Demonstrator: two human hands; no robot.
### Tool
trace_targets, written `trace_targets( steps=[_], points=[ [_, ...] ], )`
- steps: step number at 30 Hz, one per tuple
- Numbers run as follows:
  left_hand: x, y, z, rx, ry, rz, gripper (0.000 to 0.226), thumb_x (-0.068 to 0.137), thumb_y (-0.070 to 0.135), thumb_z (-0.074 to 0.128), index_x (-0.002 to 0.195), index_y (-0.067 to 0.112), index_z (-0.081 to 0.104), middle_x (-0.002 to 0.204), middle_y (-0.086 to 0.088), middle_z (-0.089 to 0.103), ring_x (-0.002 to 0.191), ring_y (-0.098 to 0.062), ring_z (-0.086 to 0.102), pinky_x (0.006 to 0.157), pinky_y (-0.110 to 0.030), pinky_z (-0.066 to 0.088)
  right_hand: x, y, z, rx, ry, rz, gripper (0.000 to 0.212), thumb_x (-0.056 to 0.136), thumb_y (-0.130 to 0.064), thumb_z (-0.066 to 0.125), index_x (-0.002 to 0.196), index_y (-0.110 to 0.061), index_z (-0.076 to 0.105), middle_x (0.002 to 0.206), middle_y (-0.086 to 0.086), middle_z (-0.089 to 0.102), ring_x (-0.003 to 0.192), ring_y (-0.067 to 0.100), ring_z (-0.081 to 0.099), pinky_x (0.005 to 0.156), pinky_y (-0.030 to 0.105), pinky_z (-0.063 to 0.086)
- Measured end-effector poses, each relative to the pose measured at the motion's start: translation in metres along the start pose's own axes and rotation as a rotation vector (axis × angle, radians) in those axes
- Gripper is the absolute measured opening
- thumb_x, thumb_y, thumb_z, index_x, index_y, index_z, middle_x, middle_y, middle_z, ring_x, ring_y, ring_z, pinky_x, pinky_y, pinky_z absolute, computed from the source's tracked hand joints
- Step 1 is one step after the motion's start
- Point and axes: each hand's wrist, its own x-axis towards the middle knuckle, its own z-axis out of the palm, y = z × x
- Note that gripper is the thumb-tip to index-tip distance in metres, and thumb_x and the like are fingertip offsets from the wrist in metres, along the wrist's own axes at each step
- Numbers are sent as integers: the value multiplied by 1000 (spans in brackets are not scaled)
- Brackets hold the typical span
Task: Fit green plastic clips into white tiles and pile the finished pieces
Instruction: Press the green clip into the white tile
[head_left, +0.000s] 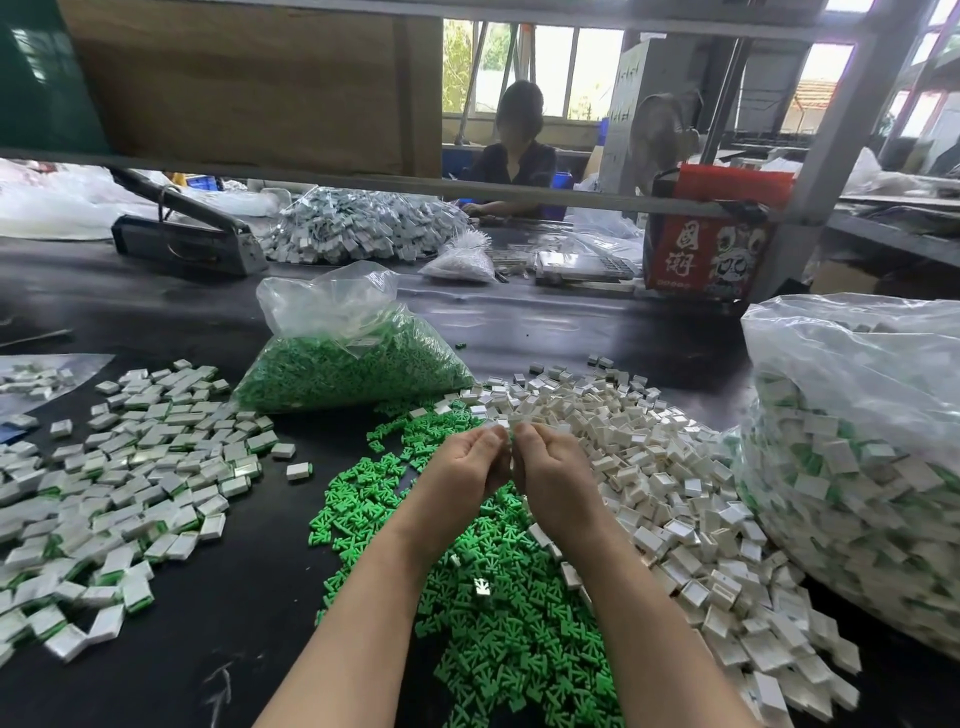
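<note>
Both hands meet fingertip to fingertip above the dark table. My left hand (467, 465) and my right hand (550, 467) have curled fingers that pinch a small white piece (503, 426) between them; the fingers hide most of it. Below my forearms lies a loose heap of green clips (483, 613). To the right spreads a heap of empty white tiles (670, 467). On the left lies the pile of finished pieces (130, 478), white tiles with green edges.
A clear bag of green clips (353, 358) stands behind the heaps. A big clear bag of finished pieces (857, 457) fills the right side. Across the table are a red box (711, 244), a grey tool (187, 234), more bagged parts and a seated person (514, 150).
</note>
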Motion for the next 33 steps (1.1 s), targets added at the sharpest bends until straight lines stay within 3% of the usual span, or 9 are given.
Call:
trace_targets(
  steps=[3,6,11,13,17,19,29,33],
  points=[
    [0,-2,2,-11,-2,15,49,107,17,37,67,23,65,54,16,56,47,6,49,47,-6,38,2,3,2,-149,40,-42,46,103,-19,39,58,-20,48,55,-8,50,53,9,44,56,34,38],
    [1,-6,3,-7,1,13,41,107,15,35,77,20,63,57,15,61,50,7,53,49,-6,40,1,4,2,-273,73,-69,44,103,-24,38,61,-20,50,61,-1,56,58,16,51,61,37,42],
    [4,-11,4,-3,26,-38,44,107,19,36,89,25,76,87,5,76,85,-4,69,71,-16,51,-3,3,2,-415,38,-86,53,95,-43,24,76,-12,62,75,7,66,68,21,61,65,36,48],
    [5,-12,3,-16,41,-42,43,106,19,36,92,24,76,95,0,76,95,-10,71,77,-18,53,-4,5,3,-415,43,-83,53,96,-42,24,76,-13,63,73,6,67,68,21,60,64,36,47],
    [4,-15,5,44,68,-27,38,107,19,36,91,17,71,84,5,75,81,-3,69,69,-13,51,-5,7,7,-423,52,-76,46,103,-33,29,69,-21,55,70,4,63,65,21,58,62,34,45],
    [4,-17,6,84,101,-13,37,107,18,36,89,17,69,80,7,73,77,-2,67,69,-15,49,-5,9,7,-448,57,-76,44,104,-29,31,75,-14,61,77,10,68,71,25,61,67,36,47],
    [3,-17,8,111,119,-17,38,107,19,37,87,17,69,82,4,74,84,-8,68,76,-23,50,-3,14,6,-473,71,-106,45,103,-26,32,79,-8,66,77,12,68,71,26,61,67,37,49],
    [3,-16,9,122,124,-27,36,107,19,37,92,17,69,89,1,74,90,-11,69,79,-24,51,-3,13,5,-498,50,-118,43,102,-26,32,72,-17,61,71,3,64,65,19,57,59,29,41]
  ],
)
